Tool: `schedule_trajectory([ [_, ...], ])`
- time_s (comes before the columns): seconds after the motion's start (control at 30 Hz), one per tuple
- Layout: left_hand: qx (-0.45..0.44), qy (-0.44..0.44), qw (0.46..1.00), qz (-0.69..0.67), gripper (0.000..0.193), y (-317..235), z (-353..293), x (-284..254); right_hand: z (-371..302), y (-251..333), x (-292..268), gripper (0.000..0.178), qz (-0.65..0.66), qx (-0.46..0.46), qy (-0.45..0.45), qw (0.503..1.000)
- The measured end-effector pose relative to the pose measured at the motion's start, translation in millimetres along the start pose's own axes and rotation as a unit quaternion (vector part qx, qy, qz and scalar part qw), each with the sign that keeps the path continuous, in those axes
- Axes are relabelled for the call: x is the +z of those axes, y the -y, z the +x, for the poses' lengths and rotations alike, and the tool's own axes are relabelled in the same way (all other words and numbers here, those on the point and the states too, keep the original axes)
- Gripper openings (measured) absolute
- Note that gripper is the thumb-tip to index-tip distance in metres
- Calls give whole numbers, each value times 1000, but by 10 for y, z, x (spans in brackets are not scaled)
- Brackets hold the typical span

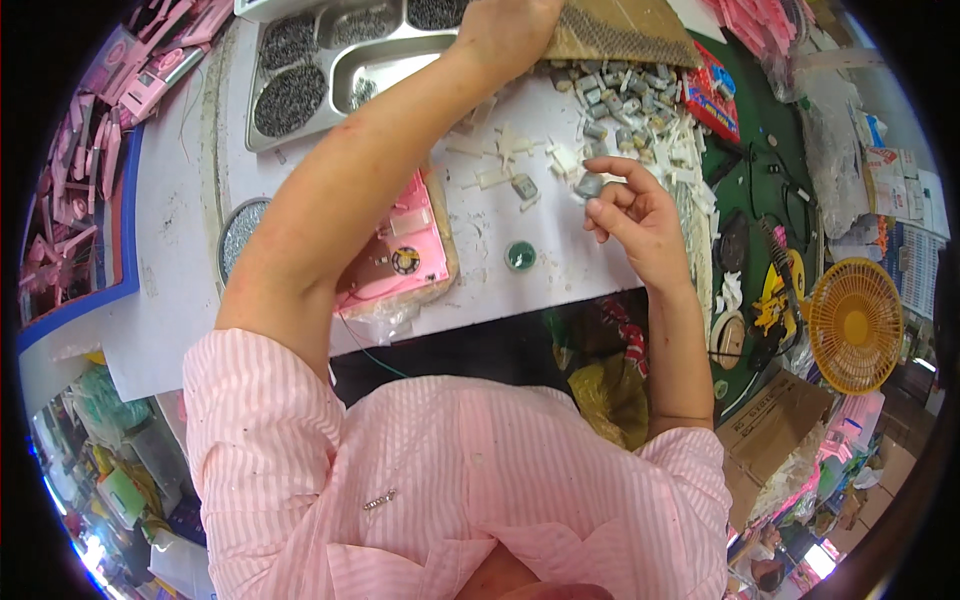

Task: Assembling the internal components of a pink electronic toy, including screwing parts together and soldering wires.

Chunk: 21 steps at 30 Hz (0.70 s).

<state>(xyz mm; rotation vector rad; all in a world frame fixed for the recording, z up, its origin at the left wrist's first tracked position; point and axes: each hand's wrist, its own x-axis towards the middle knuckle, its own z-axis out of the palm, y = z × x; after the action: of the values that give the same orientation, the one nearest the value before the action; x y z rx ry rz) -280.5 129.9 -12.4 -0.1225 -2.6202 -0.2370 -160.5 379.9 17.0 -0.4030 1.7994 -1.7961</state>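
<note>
Two hands are working over the white work surface (500, 270). The right hand (630, 215) is pinching a small grey motor (590, 185) between thumb and forefinger, with the other fingers curling loosely toward the palm; the motor is sitting at the fingertips, just left of the hand and raised slightly off the surface. The left hand (505, 35) is reaching far forward across the table, gripping the near edge of a brown cardboard sheet (625, 30); how tightly its fingers are closing cannot be told. A pile of grey motors (620, 100) is lying directly beyond the right hand, partly under the cardboard sheet, so the right hand is the nearer one to it. A pink plastic housing (400, 250) is lying to the left of the held motor, under the left forearm. The motor's long axis cannot be read at this size. A metal compartment tray (345, 85) is standing at the far left.
</note>
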Motion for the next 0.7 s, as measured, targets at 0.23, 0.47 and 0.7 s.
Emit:
schedule_trajectory([
  [0.23,78,-4,955,-287,20,-224,-729,-1091,-265,-200,217,36,-308,-21,67,949],
  [0.47,-166,143,809,-545,12,-158,-1907,-1820,-249,-233,384,39,-433,-69,94,894],
  [0.7,-212,102,792,-563,15,-224,-2540,-1773,-210,-271,552,37,-546,-145,101,819],
])
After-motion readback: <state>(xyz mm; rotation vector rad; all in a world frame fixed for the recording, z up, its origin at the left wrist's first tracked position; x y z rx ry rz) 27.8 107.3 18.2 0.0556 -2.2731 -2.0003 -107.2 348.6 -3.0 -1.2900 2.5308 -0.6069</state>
